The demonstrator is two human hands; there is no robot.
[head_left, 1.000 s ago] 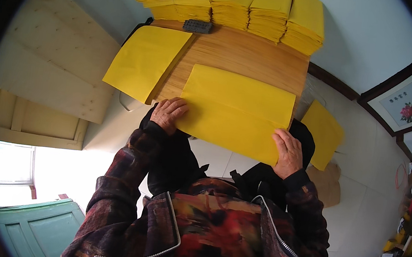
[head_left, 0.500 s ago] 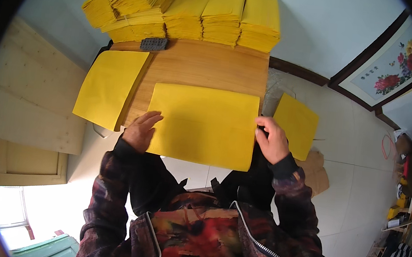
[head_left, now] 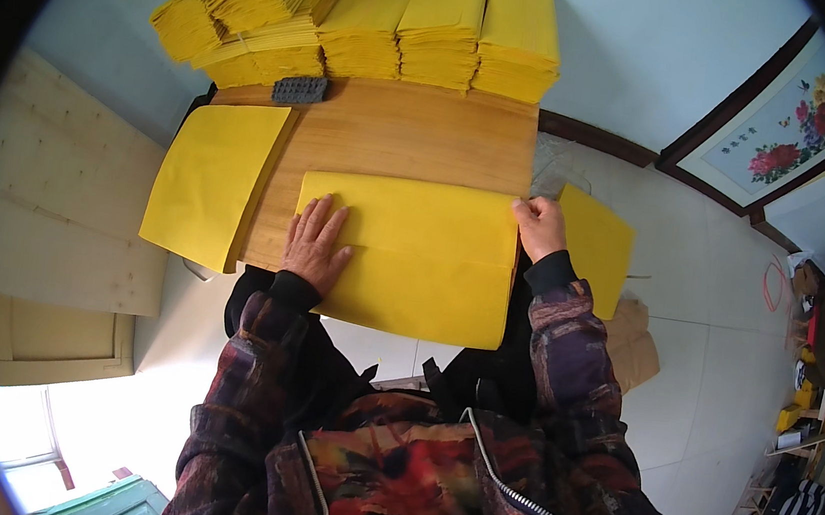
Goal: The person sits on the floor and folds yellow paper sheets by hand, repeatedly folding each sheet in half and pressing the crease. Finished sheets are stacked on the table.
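A yellow paper sheet [head_left: 410, 282] lies crosswise in front of me on the near end of the wooden table, its lower part reaching past the table edge over my lap. A faint line runs across its middle. My left hand [head_left: 314, 247] rests flat on its left side, fingers stretched out. At the upper right corner my right hand [head_left: 540, 228] is closed, pinching the sheet's edge between thumb and fingers. To the left lies a stack of flat yellow sheets [head_left: 215, 176], hanging partly over the table's side.
Bundles of folded yellow paper [head_left: 442, 19] line the table's [head_left: 396, 130] far end. A dark grey textured block [head_left: 299, 90] sits before them. Right of the table are another yellow sheet [head_left: 595, 247] and brown cardboard [head_left: 631, 346]. Wooden boards [head_left: 67, 191] stand at the left.
My left hand has moved right and come down flat onto the sheet. The right hand has gone up along the right edge and closed on the upper corner.
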